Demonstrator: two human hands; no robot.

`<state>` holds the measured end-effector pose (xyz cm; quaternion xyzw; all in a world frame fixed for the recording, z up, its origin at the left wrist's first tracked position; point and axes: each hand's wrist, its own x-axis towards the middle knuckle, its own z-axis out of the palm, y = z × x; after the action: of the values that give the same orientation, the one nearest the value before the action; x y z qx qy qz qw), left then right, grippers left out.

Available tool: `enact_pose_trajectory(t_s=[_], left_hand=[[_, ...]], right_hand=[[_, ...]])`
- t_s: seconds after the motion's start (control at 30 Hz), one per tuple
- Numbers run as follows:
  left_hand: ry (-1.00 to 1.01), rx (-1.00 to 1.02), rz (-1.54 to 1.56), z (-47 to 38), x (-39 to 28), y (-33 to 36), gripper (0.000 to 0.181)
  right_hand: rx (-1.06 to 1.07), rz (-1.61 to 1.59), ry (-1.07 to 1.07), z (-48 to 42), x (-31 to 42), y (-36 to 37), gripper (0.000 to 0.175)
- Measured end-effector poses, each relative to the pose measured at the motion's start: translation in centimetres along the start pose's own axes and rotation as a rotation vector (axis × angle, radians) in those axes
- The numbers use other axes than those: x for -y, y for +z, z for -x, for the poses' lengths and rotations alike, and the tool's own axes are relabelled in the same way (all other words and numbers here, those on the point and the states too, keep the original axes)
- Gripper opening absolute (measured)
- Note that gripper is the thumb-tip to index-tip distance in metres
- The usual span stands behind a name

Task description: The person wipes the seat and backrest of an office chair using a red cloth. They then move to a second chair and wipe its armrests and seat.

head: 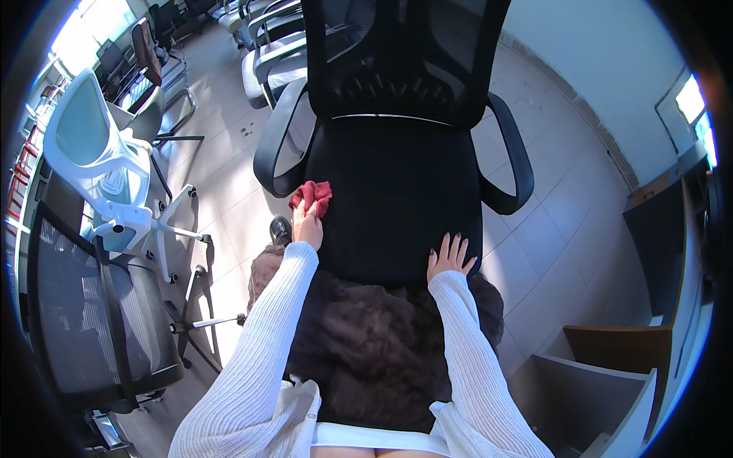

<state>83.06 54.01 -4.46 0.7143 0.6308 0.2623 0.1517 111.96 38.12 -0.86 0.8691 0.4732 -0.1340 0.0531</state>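
A black office chair with a mesh back stands before me, its padded seat facing me. My left hand holds a crumpled red cloth at the left edge of the seat, just beside the lower end of the left armrest. Nothing is held in my right hand, which lies flat with fingers spread on the seat's front right corner. The right armrest rises beyond that hand.
On the left stand a white swivel chair and a grey mesh chair, their wheeled bases on the tiled floor. More chairs stand behind. Open wooden cabinets are at lower right, near a pale wall.
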Motion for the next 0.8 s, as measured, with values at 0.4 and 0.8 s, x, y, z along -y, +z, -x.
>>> enact_pose_trajectory(t_s=[0.4, 0.8], left_hand=[[-0.172, 0.005, 0.490, 6.3, -0.2, -2.2, 0.039], [0.481, 0.456, -0.182, 6.8, -11.8, 4.6, 0.047]], right_hand=[[0.036, -0.132, 0.045, 5.2, -1.7, 0.6, 0.057], [-0.155, -0.024, -0.160, -1.4, 3.9, 0.5, 0.056]])
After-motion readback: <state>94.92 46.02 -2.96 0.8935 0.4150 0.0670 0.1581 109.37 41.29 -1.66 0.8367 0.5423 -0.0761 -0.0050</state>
